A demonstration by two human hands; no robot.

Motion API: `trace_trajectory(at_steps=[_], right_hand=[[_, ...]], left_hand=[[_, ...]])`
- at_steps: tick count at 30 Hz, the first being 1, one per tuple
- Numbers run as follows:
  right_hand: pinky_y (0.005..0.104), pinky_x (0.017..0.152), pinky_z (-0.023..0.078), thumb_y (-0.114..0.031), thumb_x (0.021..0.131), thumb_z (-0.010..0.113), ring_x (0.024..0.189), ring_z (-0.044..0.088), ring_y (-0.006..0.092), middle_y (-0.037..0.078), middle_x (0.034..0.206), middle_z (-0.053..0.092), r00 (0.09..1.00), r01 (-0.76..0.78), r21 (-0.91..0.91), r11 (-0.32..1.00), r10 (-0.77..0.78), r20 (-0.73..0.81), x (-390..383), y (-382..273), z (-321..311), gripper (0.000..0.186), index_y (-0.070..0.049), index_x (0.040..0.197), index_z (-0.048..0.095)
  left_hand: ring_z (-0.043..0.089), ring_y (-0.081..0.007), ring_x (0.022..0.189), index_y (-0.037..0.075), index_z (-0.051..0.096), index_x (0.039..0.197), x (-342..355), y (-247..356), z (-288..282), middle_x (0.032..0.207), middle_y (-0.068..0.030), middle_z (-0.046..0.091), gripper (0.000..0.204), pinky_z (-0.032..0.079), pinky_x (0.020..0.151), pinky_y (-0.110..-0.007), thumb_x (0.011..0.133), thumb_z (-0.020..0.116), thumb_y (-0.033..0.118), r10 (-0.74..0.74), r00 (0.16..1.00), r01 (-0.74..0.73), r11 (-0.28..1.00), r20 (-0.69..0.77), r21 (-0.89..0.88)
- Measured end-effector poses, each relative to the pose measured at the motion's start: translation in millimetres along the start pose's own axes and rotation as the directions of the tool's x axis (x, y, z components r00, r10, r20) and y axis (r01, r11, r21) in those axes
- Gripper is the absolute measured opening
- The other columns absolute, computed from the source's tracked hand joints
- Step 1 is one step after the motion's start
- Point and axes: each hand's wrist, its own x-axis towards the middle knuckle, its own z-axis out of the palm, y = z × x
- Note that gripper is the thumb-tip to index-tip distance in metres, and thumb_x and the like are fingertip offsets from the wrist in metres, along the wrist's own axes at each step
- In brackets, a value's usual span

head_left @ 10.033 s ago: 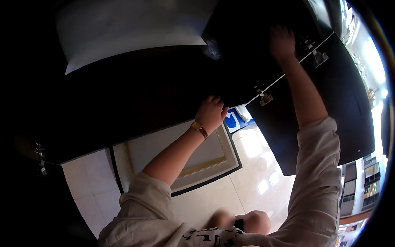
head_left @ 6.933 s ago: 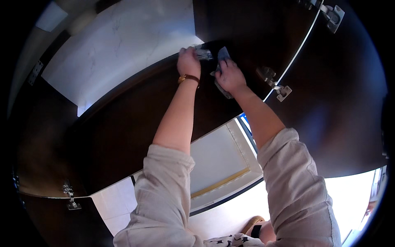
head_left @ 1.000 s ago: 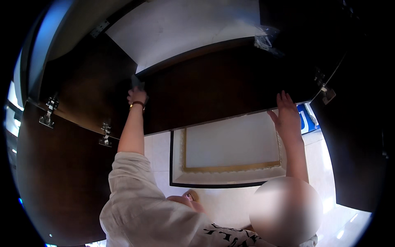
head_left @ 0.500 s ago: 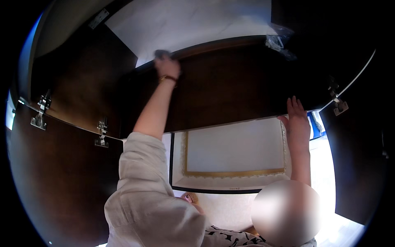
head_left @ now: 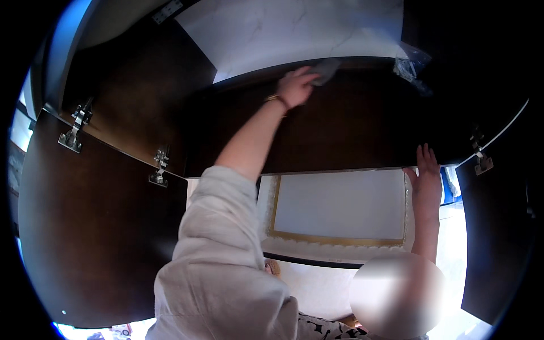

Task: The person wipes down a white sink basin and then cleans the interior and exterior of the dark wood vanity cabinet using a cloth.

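Note:
My left hand (head_left: 296, 88), with a thin band at its wrist, reaches deep into a dark brown cabinet. Its fingers are closed on a grey cloth (head_left: 325, 73), which lies against the back of the cabinet shelf (head_left: 334, 127). The cloth is a little blurred. At the shelf's front edge, on the right, my right hand (head_left: 426, 174) lies flat with its fingers stretched out and holds nothing. A crumpled clear plastic bag (head_left: 411, 67) sits at the back right of the shelf.
Open dark doors (head_left: 96, 226) flank the cabinet, with metal hinges (head_left: 161, 167) at its side walls. A white, grey-veined panel (head_left: 294, 31) stands behind the shelf. Below the shelf shows a pale rectangular panel (head_left: 340, 207) with a gold-coloured border.
My left hand has moved to the right along the back of the shelf with the cloth. My right hand stays at the front edge. The whole view has shifted slightly.

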Motion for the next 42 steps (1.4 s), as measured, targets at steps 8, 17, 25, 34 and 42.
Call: trace_trajectory(at_steps=[8, 17, 25, 34, 42], right_hand=[[0.042, 0.111, 0.034, -0.024, 0.086, 0.064, 0.135, 0.04, 0.0255, 0.009, 0.142, 0.048, 0.998, -0.023, -0.032, 0.999, 0.025, 0.053, 2.5, -0.9, -4.8, 0.054, -0.008, 0.136, 0.05], [0.0482, 0.114, 0.026, -0.035, 0.09, 0.059, 0.135, 0.04, 0.0222, 0.007, 0.143, 0.047, 0.995, 0.095, -0.325, 0.941, -0.094, 0.018, 0.0, 7.2, 5.1, 0.057, -0.009, 0.139, 0.046], [0.0397, 0.114, 0.028, -0.031, 0.091, 0.059, 0.134, 0.041, 0.0279, 0.013, 0.143, 0.045, 0.992, 0.114, -0.142, 0.983, -0.121, -0.041, -2.6, 6.2, 12.7, 0.056, -0.005, 0.138, 0.045], [0.0419, 0.109, 0.035, -0.022, 0.088, 0.065, 0.135, 0.039, 0.0317, 0.015, 0.144, 0.043, 0.985, 0.168, -0.008, 0.986, -0.168, -0.032, -10.0, 25.7, 8.5, 0.054, -0.004, 0.136, 0.048], [0.0442, 0.108, 0.037, -0.025, 0.082, 0.07, 0.128, 0.048, 0.0285, 0.015, 0.134, 0.055, 0.993, 0.065, -0.178, 0.982, -0.08, -0.082, -1.7, 3.3, 2.2, 0.049, -0.005, 0.126, 0.059]], left_hand=[[0.04, -0.0358, 0.13, 0.021, 0.048, 0.137, -163.5, -175.9, -121.3, 0.147, -0.0135, 0.037, 0.049, 0.033, 0.109, -0.041, 0.091, 0.051, 0.037, -0.68, 0.731, 0.678, 0.712, -0.064, 0.184], [0.035, -0.0382, 0.132, 0.017, 0.042, 0.142, -145.4, -51.0, -92.2, 0.149, -0.017, 0.03, 0.059, 0.031, 0.108, -0.046, 0.094, 0.042, 0.051, -0.631, 0.775, 0.589, 0.738, 0.03, 0.328], [0.043, -0.0394, 0.126, 0.012, 0.05, 0.133, -79.6, 143.6, -3.7, 0.141, -0.0202, 0.041, 0.047, 0.036, 0.103, -0.05, 0.094, 0.047, 0.037, 0.14, 0.987, -0.155, 0.956, 0.078, 0.249], [0.053, -0.0365, 0.115, 0.008, 0.052, 0.126, -127.2, 187.6, -73.3, 0.129, -0.0181, 0.052, 0.039, 0.046, 0.094, -0.043, 0.087, 0.056, 0.012, -0.013, 0.994, 0.022, 0.996, 0.105, -0.083], [0.039, -0.0425, 0.128, 0.008, 0.038, 0.142, -216.7, 2.6, -123.4, 0.142, -0.0268, 0.036, 0.054, 0.033, 0.106, -0.047, 0.096, 0.043, 0.037, -0.721, 0.674, 0.701, 0.557, -0.161, 0.444]])
